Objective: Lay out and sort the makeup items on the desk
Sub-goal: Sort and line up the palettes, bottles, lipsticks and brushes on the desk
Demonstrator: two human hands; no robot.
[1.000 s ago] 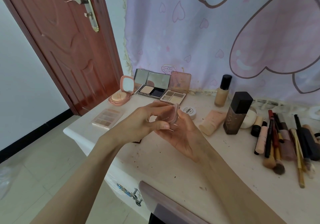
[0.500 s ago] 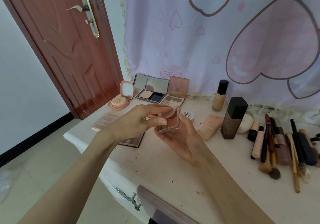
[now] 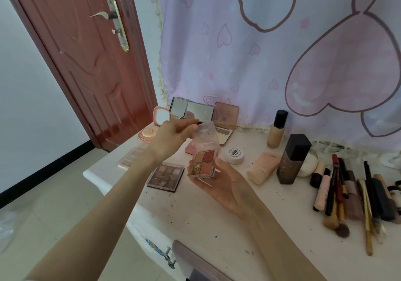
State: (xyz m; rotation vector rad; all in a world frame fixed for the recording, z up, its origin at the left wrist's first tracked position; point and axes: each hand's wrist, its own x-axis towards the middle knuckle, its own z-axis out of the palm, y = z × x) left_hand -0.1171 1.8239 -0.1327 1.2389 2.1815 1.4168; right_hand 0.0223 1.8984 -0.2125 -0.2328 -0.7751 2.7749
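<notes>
Head view, one four-pan palette (image 3: 202, 163) gripped by right hand (image 3: 225, 185), left hand (image 3: 171, 137) pinching its lid

A small four-pan eyeshadow case (image 3: 202, 163) is held above the desk (image 3: 217, 211), its clear lid (image 3: 205, 136) swung up; the pans show tan, rose, gold glitter and coral. On the desk lie a nine-pan brown palette (image 3: 166, 176) and a pale palette (image 3: 131, 158) near the left edge, a round pink compact (image 3: 152, 126) and mirrored palettes (image 3: 204, 115) standing open at the back, a white jar (image 3: 234, 155), a peach tube (image 3: 263, 167), a dark bottle (image 3: 293, 159), a beige foundation bottle (image 3: 276, 129), and a pile of brushes and pencils (image 3: 351, 196) at the right.
</notes>
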